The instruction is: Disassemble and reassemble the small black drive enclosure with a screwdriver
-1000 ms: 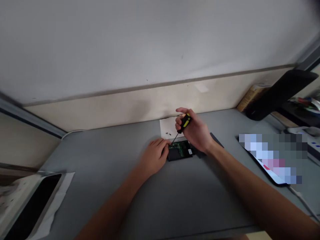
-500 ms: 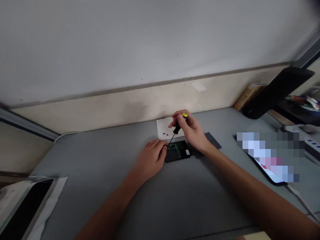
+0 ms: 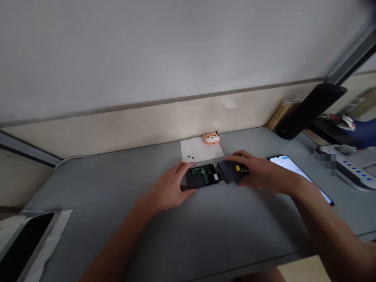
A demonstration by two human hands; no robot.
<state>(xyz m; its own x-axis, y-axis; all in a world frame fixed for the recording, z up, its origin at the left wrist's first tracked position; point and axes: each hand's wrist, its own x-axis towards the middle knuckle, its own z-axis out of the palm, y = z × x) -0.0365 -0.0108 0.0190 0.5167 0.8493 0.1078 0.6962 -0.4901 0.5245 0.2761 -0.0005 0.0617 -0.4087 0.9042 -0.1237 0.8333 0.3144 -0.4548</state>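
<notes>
A dark device with a green circuit board [image 3: 202, 175] lies on the grey table. My left hand [image 3: 173, 184] grips its left end, thumb at the near edge and fingers at the far edge. My right hand [image 3: 255, 170] holds a dark flat case [image 3: 227, 171] just right of the device. A black and yellow screwdriver [image 3: 241, 169] is also in that hand, its yellow end showing and its tip hidden. Behind the device, small dark screws [image 3: 190, 157] rest on a white paper [image 3: 194, 148].
An orange animal-faced item [image 3: 211, 138] sits on the paper's far edge. To the right are a lit phone [image 3: 296, 170], a white power strip [image 3: 349, 168] and a black cylinder [image 3: 311, 111]. A dark-screened device [image 3: 29, 239] lies at the near left.
The screwdriver has left the board, and my right hand has moved right and now also grips the dark case. My left hand has shifted around the device's left end. The orange item has come into sight.
</notes>
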